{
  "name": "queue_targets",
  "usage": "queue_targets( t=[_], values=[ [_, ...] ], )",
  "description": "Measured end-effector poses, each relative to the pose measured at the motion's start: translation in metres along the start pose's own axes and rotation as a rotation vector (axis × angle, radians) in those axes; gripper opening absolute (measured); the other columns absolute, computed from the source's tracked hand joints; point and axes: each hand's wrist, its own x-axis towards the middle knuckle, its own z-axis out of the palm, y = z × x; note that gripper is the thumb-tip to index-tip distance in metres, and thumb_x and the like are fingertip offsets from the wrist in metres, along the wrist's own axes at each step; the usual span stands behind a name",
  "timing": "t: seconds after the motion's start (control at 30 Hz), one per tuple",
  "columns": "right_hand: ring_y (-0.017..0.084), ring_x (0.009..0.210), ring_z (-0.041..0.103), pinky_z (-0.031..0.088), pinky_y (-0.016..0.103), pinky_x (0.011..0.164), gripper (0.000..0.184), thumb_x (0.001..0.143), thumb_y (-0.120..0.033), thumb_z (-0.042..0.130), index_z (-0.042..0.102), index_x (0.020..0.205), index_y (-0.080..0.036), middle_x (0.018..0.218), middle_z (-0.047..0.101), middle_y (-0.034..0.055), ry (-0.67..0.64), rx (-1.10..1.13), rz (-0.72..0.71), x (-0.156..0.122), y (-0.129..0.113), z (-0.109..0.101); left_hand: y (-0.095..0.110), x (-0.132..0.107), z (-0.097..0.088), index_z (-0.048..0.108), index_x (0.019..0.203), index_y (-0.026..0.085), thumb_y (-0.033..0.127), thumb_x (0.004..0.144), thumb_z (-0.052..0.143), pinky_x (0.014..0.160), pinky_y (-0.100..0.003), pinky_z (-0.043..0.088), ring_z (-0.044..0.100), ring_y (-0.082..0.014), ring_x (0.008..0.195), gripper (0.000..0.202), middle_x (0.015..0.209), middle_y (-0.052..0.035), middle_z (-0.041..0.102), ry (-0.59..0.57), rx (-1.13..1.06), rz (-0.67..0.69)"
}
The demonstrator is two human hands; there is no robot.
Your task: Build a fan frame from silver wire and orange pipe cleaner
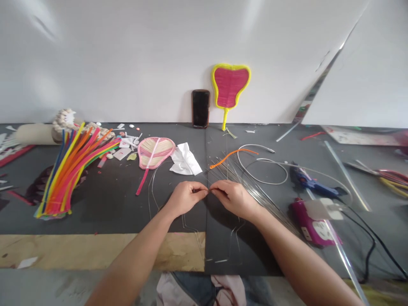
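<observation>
1. Pinching with the left hand (pixel 188 197), thumb and forefinger closed at the tips, on what looks like a thin wire (pixel 208 190) (too fine to make out clearly), over the middle of the dark worktop (pixel 121 216).
2. Pinching likewise with the right hand (pixel 235 197), tips just beside those of the left (cannot tell whether touching).
3. Showing bent wires (pixel 194 236) below the left hand, close to the near edge of the worktop.
4. Spreading out from behind the right hand and under the forearm, as a loose bundle of straight wires (pixel 266 204), with an orange pipe cleaner (pixel 232 156) across the far end and a grey coil (pixel 270 183) just beyond.
5. Lying flat beyond the left hand, as a pink fan (pixel 156 155) next to a creased white paper (pixel 185 160).
6. Standing against the white wall (pixel 127 59), as a phone (pixel 200 108) and, to its right, a yellow-edged fan (pixel 231 87).
7. Fanning out at far left, as many-coloured pipe cleaners (pixel 68 174).
8. Resting at right, as a blue glue gun (pixel 314 182), near a purple power block (pixel 310 227) with a white plug (pixel 323 208).
</observation>
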Motion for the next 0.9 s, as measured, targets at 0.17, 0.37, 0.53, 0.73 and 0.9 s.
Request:
queue_targets(
  t=[0.17,0.37,0.53,0.73,0.9],
  values=[
    [0.013,0.072,0.063,0.046,0.023,0.066,0.014,0.080,-0.012,0.053,0.064,0.085,-0.021,0.079,0.068,0.0009,0.003,0.016,0.046,0.000,-0.001,-0.004,-0.001,0.000,0.000,0.072,0.078,0.019,0.036,0.075,0.052,0.050,-0.022,0.033,0.048,-0.0123,0.053,0.026,0.059,0.0015,0.061,-0.011,0.025,-0.002],
    [0.015,0.077,0.063,0.047,0.025,0.070,0.017,0.081,-0.011,0.052,0.064,0.084,-0.022,0.083,0.069,0.0020,0.026,-0.017,0.000,0.000,0.000,0.000,0.000,0.000,0.000,0.072,0.080,0.020,0.034,0.076,0.052,0.060,-0.024,0.039,0.056,-0.0156,0.062,0.025,0.070,-0.0005,0.068,-0.018,0.054,0.011],
    [0.015,0.075,0.062,0.046,0.025,0.069,0.016,0.083,-0.013,0.050,0.064,0.085,-0.021,0.081,0.068,0.0031,0.007,-0.032,-0.042,0.000,0.001,0.002,0.003,0.000,0.001,0.071,0.081,0.020,0.032,0.076,0.052,0.060,-0.024,0.039,0.058,-0.0161,0.066,0.023,0.075,-0.0007,0.069,-0.020,0.078,0.037],
    [0.017,0.075,0.060,0.045,0.026,0.069,0.016,0.087,-0.015,0.047,0.063,0.087,-0.018,0.079,0.066,0.0064,-0.021,-0.205,-0.105,0.001,0.000,0.003,0.001,0.000,0.001,0.068,0.074,0.019,0.036,0.078,0.048,0.049,-0.023,0.032,0.050,-0.0130,0.053,0.026,0.058,0.0014,0.060,-0.053,0.082,0.020],
    [0.017,0.077,0.060,0.045,0.028,0.071,0.018,0.087,-0.013,0.045,0.062,0.086,-0.017,0.080,0.066,0.0074,-0.035,-0.257,-0.120,0.002,0.000,0.008,0.001,0.001,0.003,0.067,0.073,0.019,0.039,0.079,0.047,0.049,-0.023,0.033,0.051,-0.0135,0.053,0.029,0.059,0.0002,0.060,-0.050,0.077,0.025]
  ],
)
